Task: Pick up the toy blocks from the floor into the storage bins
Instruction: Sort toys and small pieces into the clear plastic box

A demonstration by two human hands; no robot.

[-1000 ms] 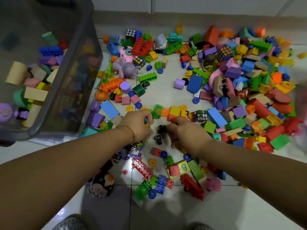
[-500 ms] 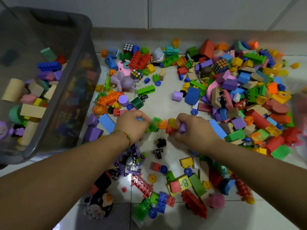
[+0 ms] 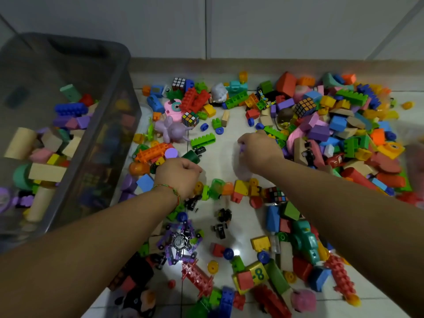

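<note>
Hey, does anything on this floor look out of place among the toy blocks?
Yes, several non-blocks are mixed into the blocks: a puzzle cube beside a purple animal figure, and a purple spinner toy closer to the person. The right hand grips a purple piece.

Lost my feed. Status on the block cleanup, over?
Left hand fisted, contents hidden. Right hand grips purple piece. Storage bin at left, partly filled. Loose blocks cover floor.
</note>
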